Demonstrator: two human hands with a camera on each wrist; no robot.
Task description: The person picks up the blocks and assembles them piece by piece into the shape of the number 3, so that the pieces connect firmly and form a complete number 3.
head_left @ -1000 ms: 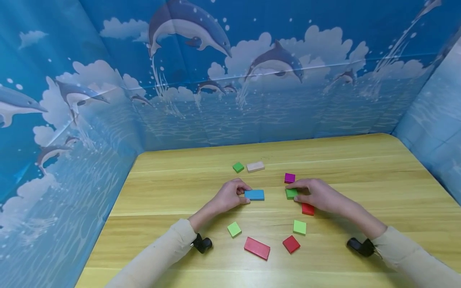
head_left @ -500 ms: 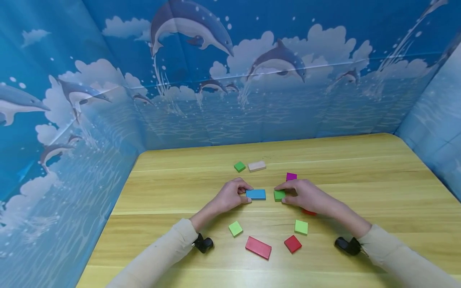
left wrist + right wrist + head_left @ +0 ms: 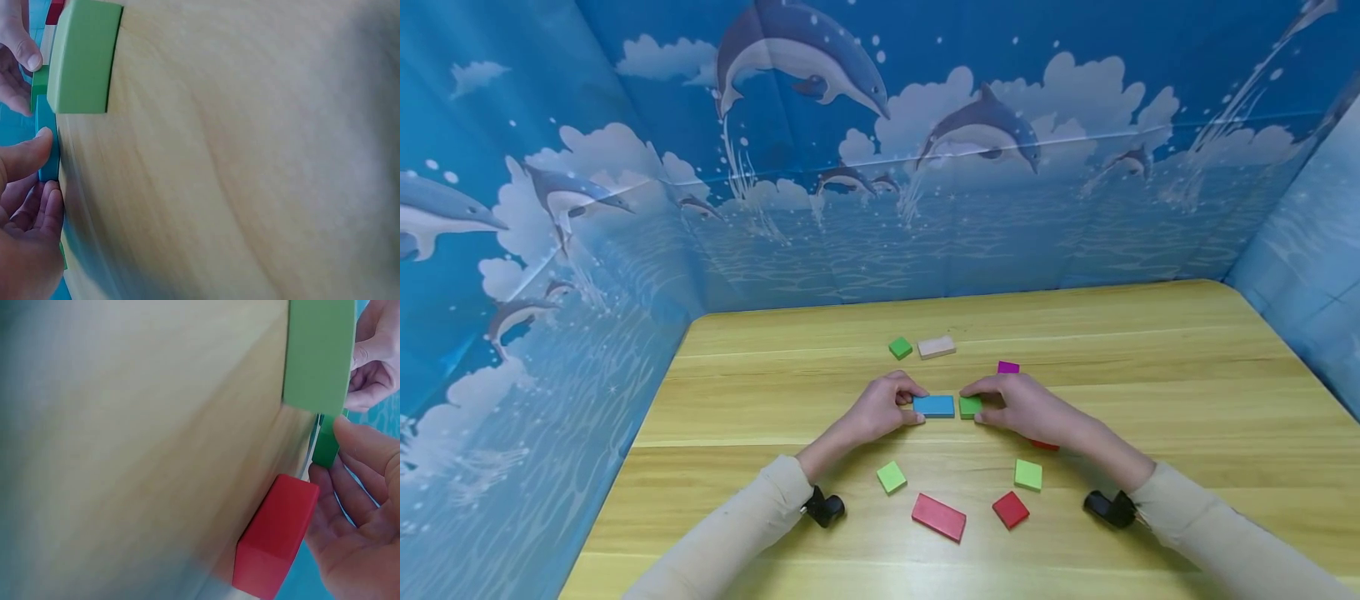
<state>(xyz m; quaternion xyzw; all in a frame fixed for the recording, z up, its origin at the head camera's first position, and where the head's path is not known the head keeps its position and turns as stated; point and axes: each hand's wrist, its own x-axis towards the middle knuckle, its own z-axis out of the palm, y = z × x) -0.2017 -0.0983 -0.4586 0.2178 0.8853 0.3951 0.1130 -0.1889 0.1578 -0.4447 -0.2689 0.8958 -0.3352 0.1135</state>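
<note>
In the middle of the table lies a flat blue rectangular block (image 3: 934,407). My left hand (image 3: 882,406) pinches its left end between thumb and fingers, as the left wrist view also shows on the blue block (image 3: 48,156). Just right of it is a small green square block (image 3: 970,407), its left edge a narrow gap from the blue one. My right hand (image 3: 1030,408) pinches this green block by its near and far sides. A purple block (image 3: 1008,367) and a red block (image 3: 1045,445) peek out from behind the right hand, each partly hidden.
Behind the hands lie another green block (image 3: 900,347) and a pale beige block (image 3: 936,347). Nearer me are two light green blocks, one left (image 3: 891,477) and one right, a pinkish-red rectangular block (image 3: 939,517) and a red square block (image 3: 1011,509). A dolphin-print curtain (image 3: 865,242) surrounds the table.
My right hand has slid the green block leftward across the table, up close to the blue block. The left hand has stayed on the blue block.
</note>
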